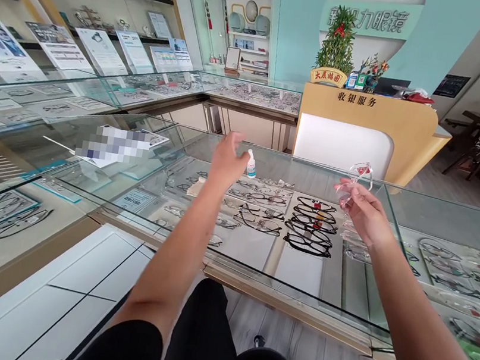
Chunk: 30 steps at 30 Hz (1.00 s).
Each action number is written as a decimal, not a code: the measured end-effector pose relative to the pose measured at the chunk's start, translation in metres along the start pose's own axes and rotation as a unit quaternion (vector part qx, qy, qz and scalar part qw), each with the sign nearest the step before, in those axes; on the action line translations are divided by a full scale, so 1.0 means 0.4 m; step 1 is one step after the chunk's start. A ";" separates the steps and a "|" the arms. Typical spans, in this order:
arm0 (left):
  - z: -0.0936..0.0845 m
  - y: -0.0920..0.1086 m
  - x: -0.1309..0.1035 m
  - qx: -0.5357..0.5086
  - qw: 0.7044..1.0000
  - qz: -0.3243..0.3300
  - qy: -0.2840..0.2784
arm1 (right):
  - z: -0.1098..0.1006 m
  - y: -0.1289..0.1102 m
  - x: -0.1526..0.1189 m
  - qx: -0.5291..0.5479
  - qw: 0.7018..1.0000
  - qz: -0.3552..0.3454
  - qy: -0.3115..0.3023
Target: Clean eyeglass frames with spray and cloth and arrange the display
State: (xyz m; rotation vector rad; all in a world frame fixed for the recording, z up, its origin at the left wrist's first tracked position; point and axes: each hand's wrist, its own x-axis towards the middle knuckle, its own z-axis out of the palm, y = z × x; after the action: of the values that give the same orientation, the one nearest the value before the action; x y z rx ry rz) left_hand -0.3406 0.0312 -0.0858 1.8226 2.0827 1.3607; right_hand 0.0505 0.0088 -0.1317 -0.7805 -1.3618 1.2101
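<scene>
Over the glass counter, my left hand is raised with its fingers apart and slightly curved. Its thumb is close beside the nozzle of a small white bottle with a blue label, which stands upright on the glass; whether they touch I cannot tell. My right hand pinches a pair of clear-framed eyeglasses, held up above the counter with a red mark on one lens. A beige cloth lies partly behind my left forearm.
Inside the glass display counter lie rows of eyeglasses, among them several black frames. Papers lie on the glass at the left. Beyond stand more showcases and a wooden cashier desk with a plant.
</scene>
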 end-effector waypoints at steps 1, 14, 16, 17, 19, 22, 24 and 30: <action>-0.034 -0.025 -0.013 0.020 0.998 0.016 -0.050 | 0.000 -0.001 -0.001 -0.003 1.000 -0.004 -0.001; -0.155 -0.241 -0.085 0.246 0.920 -0.021 -0.304 | 0.005 0.000 -0.001 0.010 1.000 0.000 -0.006; -0.154 -0.246 -0.082 0.238 0.923 -0.021 -0.301 | 0.005 0.000 0.000 0.002 1.000 -0.005 -0.007; -0.156 -0.249 -0.080 0.233 0.925 -0.020 -0.300 | 0.005 0.001 0.000 -0.001 1.000 -0.008 -0.007; -0.160 -0.256 -0.075 0.223 0.928 -0.016 -0.296 | 0.005 0.002 0.001 -0.005 1.000 -0.013 -0.007; -0.167 -0.265 -0.070 0.215 0.931 -0.012 -0.294 | 0.008 0.001 0.001 -0.006 1.000 -0.010 -0.007; -0.169 -0.271 -0.070 0.214 0.931 -0.016 -0.295 | 0.010 0.001 0.001 0.002 1.000 0.000 -0.007; -0.158 -0.276 -0.082 0.215 0.932 -0.007 -0.291 | 0.016 0.006 0.002 0.011 1.000 0.008 -0.018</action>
State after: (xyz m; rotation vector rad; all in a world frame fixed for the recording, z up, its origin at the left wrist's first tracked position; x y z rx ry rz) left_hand -0.4515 -0.0216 -0.1328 2.0135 2.1277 0.2776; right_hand 0.0437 0.0086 -0.1331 -0.7586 -1.3713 1.2554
